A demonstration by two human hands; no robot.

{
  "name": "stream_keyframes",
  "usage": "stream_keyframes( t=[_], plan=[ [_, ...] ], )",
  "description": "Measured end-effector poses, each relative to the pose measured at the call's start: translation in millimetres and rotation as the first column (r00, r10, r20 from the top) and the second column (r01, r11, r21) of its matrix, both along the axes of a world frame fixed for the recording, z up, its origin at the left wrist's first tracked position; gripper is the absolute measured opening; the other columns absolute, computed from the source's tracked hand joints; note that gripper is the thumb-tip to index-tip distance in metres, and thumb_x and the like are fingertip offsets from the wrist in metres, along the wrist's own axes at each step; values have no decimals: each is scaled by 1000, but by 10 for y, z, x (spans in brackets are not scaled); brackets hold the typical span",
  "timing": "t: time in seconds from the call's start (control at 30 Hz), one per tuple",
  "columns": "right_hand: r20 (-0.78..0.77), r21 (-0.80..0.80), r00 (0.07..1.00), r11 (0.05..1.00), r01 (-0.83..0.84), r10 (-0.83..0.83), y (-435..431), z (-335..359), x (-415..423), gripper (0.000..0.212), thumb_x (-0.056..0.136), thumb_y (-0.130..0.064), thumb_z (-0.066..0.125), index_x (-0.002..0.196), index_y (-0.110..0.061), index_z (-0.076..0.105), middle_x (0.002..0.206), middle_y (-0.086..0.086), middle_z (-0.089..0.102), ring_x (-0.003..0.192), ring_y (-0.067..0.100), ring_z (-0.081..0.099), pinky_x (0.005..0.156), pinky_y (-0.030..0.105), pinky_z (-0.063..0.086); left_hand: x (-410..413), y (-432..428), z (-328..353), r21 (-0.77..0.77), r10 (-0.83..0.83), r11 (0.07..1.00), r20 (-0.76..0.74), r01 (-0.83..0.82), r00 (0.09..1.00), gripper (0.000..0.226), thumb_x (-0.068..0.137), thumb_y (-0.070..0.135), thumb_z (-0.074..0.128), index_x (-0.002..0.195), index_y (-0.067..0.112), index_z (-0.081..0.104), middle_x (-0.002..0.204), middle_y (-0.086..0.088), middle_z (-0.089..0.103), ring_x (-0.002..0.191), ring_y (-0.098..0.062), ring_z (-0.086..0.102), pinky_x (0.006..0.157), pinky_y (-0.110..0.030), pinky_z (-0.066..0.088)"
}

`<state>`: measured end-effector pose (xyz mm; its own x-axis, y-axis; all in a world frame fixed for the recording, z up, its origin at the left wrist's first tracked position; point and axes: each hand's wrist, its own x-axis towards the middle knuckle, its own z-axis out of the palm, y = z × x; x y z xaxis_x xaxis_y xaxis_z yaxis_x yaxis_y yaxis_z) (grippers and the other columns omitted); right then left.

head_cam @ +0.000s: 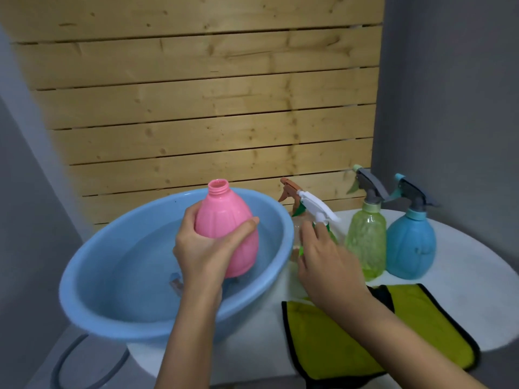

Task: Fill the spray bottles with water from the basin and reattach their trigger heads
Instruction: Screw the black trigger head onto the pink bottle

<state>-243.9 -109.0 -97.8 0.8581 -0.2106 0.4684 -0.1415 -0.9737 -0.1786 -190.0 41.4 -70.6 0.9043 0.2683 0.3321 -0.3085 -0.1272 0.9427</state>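
The left hand is gripping the pink bottle upright, fingers curling round its left side and thumb lying across its front. The right hand is stretching away from the body, back up, with its fingers at the white trigger head. Whether they are pinching it is hidden.

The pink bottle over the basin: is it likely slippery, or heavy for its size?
The pink bottle is likely slippery: smooth plastic, gripped by the left hand over the water-filled basin. Weight unclear: opaque walls hide any fill. Its open neck could spill if tilted.
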Motion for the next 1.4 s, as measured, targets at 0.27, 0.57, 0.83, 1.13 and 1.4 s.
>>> stream_keyframes(
  t=[0.27,0.57,0.83,1.13,1.4],
  plan=[
    [-479,-150,854,977,150,-204,-355,-44,-257,36,97,-19,42,133,-16,39,126,5,47,114,26,56,70,31,34,-40,-127,13,-3,-4,1000,20,5,1000,75,47,31,93,112,34,56,108,7,60,95,-21,57,77,-33,50],
    [-597,-199,737,948,247,-317,-631,-186,-300,43,97,-24,44,139,-23,35,132,6,43,117,22,53,73,28,35,-38,-149,3,29,7,1000,26,-8,1000,74,47,30,94,109,36,54,106,8,57,94,-20,54,83,-38,51],
    [-665,-203,663,937,283,-344,-698,-296,-210,44,96,-32,48,139,-21,42,134,6,41,119,23,51,76,30,44,-43,-173,-9,53,4,999,22,-5,1000,75,46,31,94,110,36,55,108,6,58,97,-23,56,86,-42,52],
    [-683,-150,654,939,308,-324,-679,-309,-114,49,94,-17,54,141,-16,41,139,10,35,125,26,46,92,34,51,-46,-154,-30,54,-9,999,21,8,1000,75,46,30,94,110,35,55,107,6,58,96,-22,55,83,-38,51],
    [-658,42,717,940,338,-228,-797,-266,-152,42,93,-10,51,133,-16,43,136,11,31,118,25,48,89,32,43,-51,-163,-23,57,-24,998,26,23,999,72,47,27,94,106,36,54,106,6,58,93,-21,54,81,-34,48]
  ],
)
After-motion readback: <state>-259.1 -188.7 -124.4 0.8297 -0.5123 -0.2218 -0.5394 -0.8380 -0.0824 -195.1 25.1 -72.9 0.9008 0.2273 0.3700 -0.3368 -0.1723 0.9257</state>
